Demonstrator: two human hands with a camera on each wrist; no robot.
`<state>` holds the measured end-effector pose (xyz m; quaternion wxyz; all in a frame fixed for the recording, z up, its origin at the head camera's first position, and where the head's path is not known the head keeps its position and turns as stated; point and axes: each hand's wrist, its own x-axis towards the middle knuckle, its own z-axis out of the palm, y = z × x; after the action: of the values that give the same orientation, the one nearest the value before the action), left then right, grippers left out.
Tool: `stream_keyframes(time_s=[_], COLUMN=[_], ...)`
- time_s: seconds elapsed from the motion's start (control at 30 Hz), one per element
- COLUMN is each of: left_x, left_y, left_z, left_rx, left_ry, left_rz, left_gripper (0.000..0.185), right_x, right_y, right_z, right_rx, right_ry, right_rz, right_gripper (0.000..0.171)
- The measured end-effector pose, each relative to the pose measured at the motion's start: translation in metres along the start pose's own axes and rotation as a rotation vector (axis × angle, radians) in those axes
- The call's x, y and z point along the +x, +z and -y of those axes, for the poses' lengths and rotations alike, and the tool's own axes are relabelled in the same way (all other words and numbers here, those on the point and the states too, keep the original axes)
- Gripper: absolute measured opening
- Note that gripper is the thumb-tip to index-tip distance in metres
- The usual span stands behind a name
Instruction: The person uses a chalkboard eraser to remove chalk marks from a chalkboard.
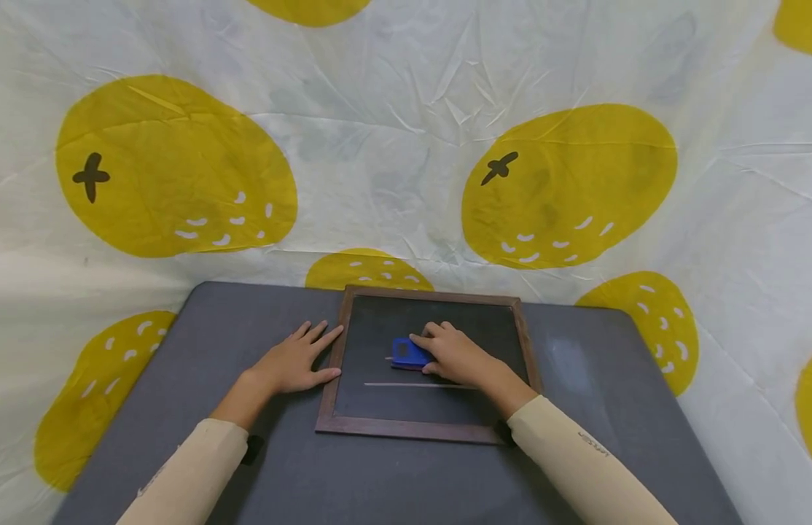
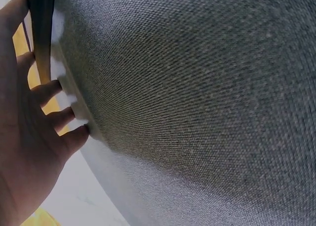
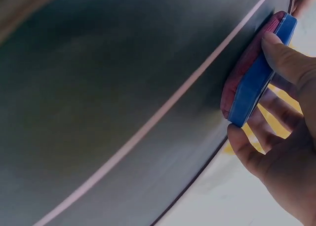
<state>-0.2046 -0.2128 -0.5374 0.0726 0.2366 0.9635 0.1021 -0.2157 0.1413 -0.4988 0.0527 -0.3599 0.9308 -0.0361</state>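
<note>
A chalkboard [image 1: 380, 321] in a brown wooden frame lies on a dark table. My right hand [image 1: 455, 355] grips a blue chalkboard eraser [image 1: 406, 353] by its edges, thumb on the near side. In the right wrist view the eraser's red felt pad [image 3: 242, 70] faces the board. A long chalk line [image 1: 412, 385] runs across the board below the eraser, and a short bit of another line shows at the eraser's left edge. My left hand [image 1: 291, 362] lies spread on the table, its fingertips and thumb at the board's left frame [image 1: 332, 379].
The dark grey table [image 1: 393, 481] extends on both sides of the board and in front of it. Behind it hangs a white cloth [image 1: 380, 160] printed with big yellow fruit shapes, close to the table's far edge.
</note>
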Motion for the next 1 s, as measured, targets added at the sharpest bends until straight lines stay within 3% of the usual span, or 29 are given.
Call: stream_keyframes(time_s=[0.23, 0.63, 1.0], left_x=[0.000, 0.005, 0.003], left_y=[-0.001, -0.008, -0.004], left_z=[-0.001, -0.006, -0.002], left_rx=[0.002, 0.016, 0.021], left_ry=[-0.015, -0.023, -0.030], left_rz=[0.013, 0.029, 0.050], left_gripper=[0.086, 0.087, 0.087], right_x=[0.033, 0.080, 0.087], right_y=[-0.005, -0.015, -0.010], right_z=[0.021, 0.044, 0.051], right_rx=[-0.035, -0.073, -0.060], right_ry=[-0.020, 0.019, 0.030], right_rz=[0.034, 0.103, 0.150], right_gripper=[0.067, 0.068, 0.068])
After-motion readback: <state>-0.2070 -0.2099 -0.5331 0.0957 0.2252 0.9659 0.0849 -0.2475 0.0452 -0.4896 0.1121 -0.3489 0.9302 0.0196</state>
